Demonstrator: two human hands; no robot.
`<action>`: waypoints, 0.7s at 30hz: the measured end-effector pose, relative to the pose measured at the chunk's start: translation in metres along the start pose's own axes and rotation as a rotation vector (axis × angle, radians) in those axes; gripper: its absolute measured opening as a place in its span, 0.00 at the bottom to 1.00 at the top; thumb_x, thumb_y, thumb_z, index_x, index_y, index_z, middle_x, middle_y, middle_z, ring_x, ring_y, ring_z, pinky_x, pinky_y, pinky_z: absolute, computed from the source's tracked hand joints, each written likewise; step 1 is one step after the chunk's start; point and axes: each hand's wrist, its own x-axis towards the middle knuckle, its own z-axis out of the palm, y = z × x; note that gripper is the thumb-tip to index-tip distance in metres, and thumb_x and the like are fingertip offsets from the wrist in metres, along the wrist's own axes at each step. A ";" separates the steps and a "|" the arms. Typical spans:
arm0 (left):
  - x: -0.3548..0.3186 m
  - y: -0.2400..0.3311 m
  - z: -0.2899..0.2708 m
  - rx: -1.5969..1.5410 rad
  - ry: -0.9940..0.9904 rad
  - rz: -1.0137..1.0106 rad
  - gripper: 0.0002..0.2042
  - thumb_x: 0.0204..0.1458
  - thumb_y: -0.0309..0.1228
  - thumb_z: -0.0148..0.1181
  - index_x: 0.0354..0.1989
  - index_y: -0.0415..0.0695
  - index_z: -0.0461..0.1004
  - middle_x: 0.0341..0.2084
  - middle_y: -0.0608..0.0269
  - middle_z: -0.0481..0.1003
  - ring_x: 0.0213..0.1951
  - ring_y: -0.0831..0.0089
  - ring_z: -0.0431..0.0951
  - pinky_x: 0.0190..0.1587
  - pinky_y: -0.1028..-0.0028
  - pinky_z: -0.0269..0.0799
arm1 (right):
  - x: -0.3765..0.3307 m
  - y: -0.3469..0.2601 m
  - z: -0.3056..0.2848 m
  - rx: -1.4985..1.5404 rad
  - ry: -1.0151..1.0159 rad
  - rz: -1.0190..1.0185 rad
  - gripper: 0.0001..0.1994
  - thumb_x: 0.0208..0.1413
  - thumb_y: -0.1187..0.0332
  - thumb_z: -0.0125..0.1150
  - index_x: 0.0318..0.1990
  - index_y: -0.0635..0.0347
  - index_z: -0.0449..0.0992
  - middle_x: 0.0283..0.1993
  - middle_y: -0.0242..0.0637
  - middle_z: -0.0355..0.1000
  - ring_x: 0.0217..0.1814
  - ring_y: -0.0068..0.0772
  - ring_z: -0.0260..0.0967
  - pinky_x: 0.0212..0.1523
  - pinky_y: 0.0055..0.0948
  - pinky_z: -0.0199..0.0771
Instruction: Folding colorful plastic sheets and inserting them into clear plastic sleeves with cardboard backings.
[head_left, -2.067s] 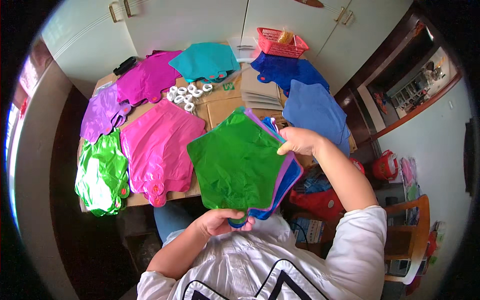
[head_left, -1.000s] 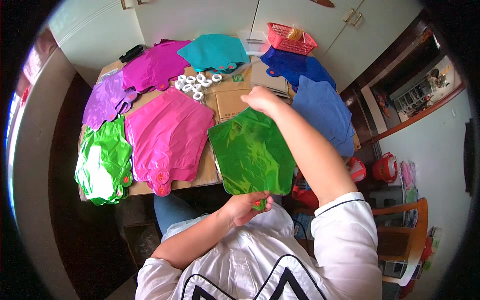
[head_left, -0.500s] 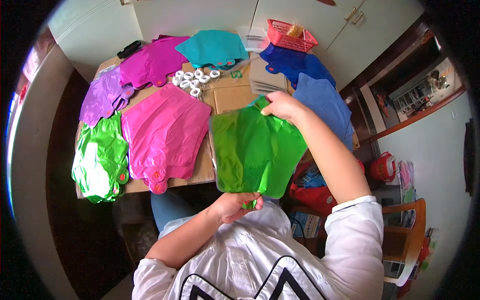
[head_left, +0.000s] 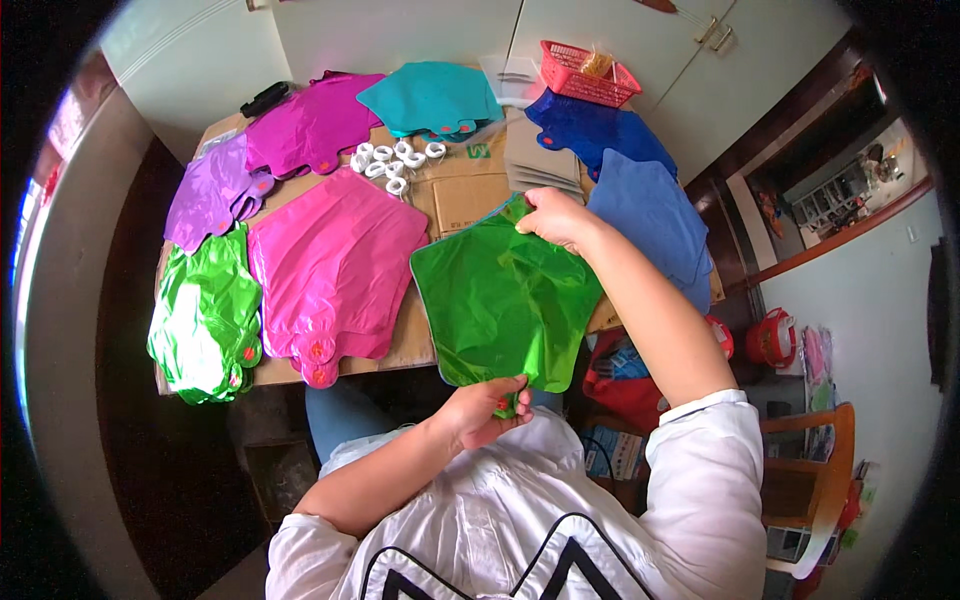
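A flat, uninflated green star-shaped foil balloon is stretched between my two hands, over the table's front edge. My right hand pinches its upper edge. At its lower end my left hand is closed around the small tab, where a bit of red shows. Beside it on the left lies a pink foil balloon with tabs at its lower end. A stack of shiny green balloons is at the table's left corner.
Purple, magenta, teal, dark blue and lighter blue balloons ring the cardboard-covered table. White ribbon rolls and grey cards lie inside the ring. Behind stands a red basket; a wooden chair is at right.
The green balloon has been drawn out flatter and tipped slightly, its left corner now higher. Both hands keep their hold and have shifted only a little.
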 end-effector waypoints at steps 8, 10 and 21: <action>-0.004 0.002 0.017 0.112 0.018 0.062 0.07 0.62 0.35 0.49 0.34 0.46 0.68 0.26 0.69 0.68 0.30 0.77 0.67 0.47 0.71 0.68 | 0.023 -0.020 0.001 0.074 -0.065 0.009 0.12 0.45 0.76 0.58 0.40 0.66 0.76 0.29 0.36 0.73 0.30 0.26 0.68 0.30 0.27 0.69; -0.004 0.004 0.014 0.098 -0.001 0.079 0.07 0.62 0.35 0.49 0.35 0.45 0.69 0.26 0.68 0.70 0.30 0.76 0.68 0.47 0.71 0.69 | 0.029 -0.019 0.000 0.105 -0.039 0.040 0.12 0.45 0.78 0.56 0.40 0.66 0.76 0.30 0.37 0.73 0.29 0.26 0.68 0.29 0.27 0.69; -0.003 0.010 0.023 0.065 0.126 0.133 0.07 0.62 0.34 0.50 0.35 0.45 0.70 0.24 0.65 0.70 0.27 0.74 0.67 0.40 0.68 0.70 | 0.038 -0.012 0.000 0.039 -0.029 0.023 0.12 0.46 0.82 0.53 0.39 0.66 0.76 0.31 0.39 0.73 0.29 0.28 0.70 0.28 0.29 0.70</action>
